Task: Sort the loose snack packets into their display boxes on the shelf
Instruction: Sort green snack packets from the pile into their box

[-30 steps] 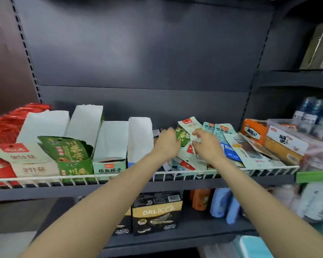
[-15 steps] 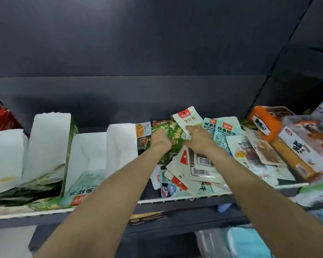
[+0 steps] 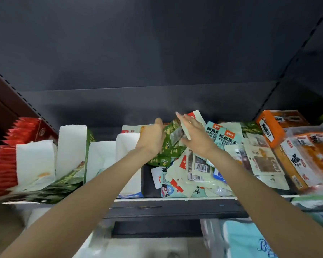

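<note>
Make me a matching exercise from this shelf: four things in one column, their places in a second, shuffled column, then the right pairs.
Things
1. red packets
2. orange box
3. green packets
4. barcoded pale packet

Places
A. gripped by the left hand
B. far left of the shelf
C. in the loose pile, under the right hand's wrist
D. right of the loose pile, at the back

Pairs: 1-B, 2-D, 3-A, 4-C

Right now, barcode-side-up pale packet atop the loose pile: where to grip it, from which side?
Pinch the pale packet's lower edge from the shelf front. It lies flat on top, barcode up; the right hand covers its far end, and neighbours crowd its sides. A hedged call.
</note>
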Tool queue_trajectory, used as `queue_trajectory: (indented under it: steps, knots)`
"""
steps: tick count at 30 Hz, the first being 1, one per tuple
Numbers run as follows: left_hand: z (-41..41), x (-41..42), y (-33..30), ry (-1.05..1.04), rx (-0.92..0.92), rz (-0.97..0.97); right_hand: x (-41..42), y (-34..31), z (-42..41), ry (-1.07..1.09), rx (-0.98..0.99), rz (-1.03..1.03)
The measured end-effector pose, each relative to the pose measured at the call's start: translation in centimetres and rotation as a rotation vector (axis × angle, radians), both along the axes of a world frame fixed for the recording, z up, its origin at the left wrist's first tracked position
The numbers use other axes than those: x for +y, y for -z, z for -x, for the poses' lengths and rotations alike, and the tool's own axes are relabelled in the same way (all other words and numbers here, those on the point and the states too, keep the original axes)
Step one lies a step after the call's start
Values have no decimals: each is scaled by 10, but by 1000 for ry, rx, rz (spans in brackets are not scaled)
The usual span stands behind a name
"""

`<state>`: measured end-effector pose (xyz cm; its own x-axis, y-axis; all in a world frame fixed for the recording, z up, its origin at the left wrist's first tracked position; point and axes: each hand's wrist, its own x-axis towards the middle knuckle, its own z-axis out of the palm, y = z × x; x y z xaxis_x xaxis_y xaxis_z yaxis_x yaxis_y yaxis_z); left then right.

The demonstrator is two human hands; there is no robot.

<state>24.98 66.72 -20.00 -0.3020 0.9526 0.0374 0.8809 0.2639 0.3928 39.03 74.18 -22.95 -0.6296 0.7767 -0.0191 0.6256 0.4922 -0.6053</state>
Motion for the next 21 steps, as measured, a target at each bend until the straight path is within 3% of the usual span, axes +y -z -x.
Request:
queue_trajectory:
  steps: [3,5,9,12,14,16,19,21]
  knots:
    - [21,-21,-22,-4,56,-141,-13,-27,17,-142,39,-57]
    - [33,-36,-37,-38,-34,-276,-28,-36,33,-215,55,-1]
    - [51,-64,-62,-232,-482,-368,-65,-42,65,-274,123,52]
    - [67,-89,-76,-285,-846,-411,-84,-49,86,-229,266,-156]
    - [83,-108,-82,-255,-984,-441,-94,-56,98,-126,434,-199]
    - [103,-128,-82,-254,-930,-476,-108,-65,112,-8,522,-57]
    - [142,-157,-73,-173,-581,-457,-131,-71,136,34,613,291]
    - [167,-173,-66,-88,-467,-368,-149,-69,158,27,633,385]
